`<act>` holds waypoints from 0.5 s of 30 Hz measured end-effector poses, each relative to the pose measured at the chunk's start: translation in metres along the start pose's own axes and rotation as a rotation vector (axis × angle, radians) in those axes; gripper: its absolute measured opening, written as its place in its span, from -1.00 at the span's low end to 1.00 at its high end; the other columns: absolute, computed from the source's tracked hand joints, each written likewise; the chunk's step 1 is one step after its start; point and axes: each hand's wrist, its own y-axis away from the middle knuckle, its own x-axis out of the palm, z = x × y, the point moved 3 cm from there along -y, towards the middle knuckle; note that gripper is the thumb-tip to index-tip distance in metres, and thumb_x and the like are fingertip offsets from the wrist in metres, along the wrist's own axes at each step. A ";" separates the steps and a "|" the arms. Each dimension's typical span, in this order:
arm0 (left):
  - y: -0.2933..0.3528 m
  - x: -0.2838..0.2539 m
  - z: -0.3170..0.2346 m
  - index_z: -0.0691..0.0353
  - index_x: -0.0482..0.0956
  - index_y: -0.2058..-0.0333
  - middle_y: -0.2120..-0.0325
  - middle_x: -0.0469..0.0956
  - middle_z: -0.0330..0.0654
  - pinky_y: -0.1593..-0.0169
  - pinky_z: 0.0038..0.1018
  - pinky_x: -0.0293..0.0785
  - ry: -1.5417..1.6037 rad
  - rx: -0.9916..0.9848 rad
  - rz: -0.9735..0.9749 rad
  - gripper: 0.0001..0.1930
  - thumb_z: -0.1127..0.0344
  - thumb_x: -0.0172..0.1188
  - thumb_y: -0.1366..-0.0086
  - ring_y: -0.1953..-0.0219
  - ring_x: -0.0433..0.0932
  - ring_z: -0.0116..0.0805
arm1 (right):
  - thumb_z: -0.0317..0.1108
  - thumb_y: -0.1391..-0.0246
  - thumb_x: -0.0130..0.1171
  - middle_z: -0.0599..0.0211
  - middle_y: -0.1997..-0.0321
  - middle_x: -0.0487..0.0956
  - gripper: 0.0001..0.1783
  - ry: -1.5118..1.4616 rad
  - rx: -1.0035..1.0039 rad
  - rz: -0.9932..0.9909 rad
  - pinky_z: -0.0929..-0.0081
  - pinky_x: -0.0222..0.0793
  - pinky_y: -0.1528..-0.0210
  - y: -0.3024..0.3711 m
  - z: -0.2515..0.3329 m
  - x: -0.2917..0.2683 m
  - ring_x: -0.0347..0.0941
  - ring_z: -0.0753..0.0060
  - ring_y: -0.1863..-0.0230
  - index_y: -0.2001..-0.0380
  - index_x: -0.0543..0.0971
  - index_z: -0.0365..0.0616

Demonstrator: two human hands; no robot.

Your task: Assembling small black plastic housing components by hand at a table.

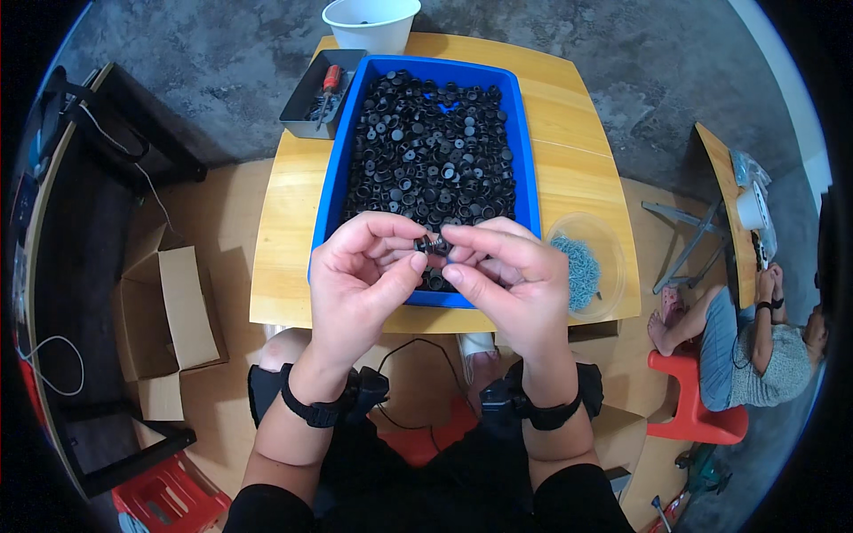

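Observation:
Over the near end of a blue tray (529,169), both hands meet at chest height. My left hand (360,275) pinches a small round black plastic part (422,244) between thumb and fingers. Facing it, my right hand (515,271) is closed in a pinch on a second small black part (442,246). A thin metallic piece, like a small coil, shows between the two parts; its exact shape is hard to make out. Below the hands, the tray is heaped with loose round black plastic parts (422,151) of the same look.
Right of the tray stands a clear round tub (613,275) of small bluish metal pieces (576,271). A grey bin (311,129) with a red-handled screwdriver (331,80) and a white bucket (371,34) are far left. A cardboard box (191,306) lies left; another person (755,346) sits right.

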 end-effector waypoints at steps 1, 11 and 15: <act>0.000 -0.002 0.000 0.38 0.44 0.24 0.35 0.55 -0.13 0.22 -0.61 0.48 -0.002 0.001 -0.002 -0.81 0.62 0.09 -0.13 0.30 0.55 -0.46 | -0.65 0.13 0.17 0.31 0.37 0.47 -0.66 -0.054 0.012 0.027 0.70 0.43 0.37 0.001 0.002 0.002 0.43 0.61 0.38 0.19 0.54 -0.26; 0.001 -0.008 0.002 0.35 0.45 0.23 0.33 0.56 -0.12 0.30 -0.63 0.50 0.145 -0.091 0.046 -0.81 0.58 0.11 -0.14 0.29 0.55 -0.48 | -0.65 0.18 0.24 0.29 0.41 0.48 -0.66 0.070 -0.162 -0.090 0.64 0.45 0.37 0.003 0.000 0.006 0.45 0.56 0.43 0.23 0.54 -0.26; 0.004 -0.001 -0.003 0.36 0.47 0.22 0.28 0.55 -0.08 0.28 -0.64 0.49 0.144 -0.068 0.053 -0.80 0.58 0.12 -0.13 0.27 0.55 -0.45 | -0.64 0.16 0.22 0.29 0.38 0.49 -0.67 0.050 -0.158 -0.097 0.66 0.44 0.36 0.004 0.003 0.001 0.44 0.56 0.40 0.22 0.53 -0.28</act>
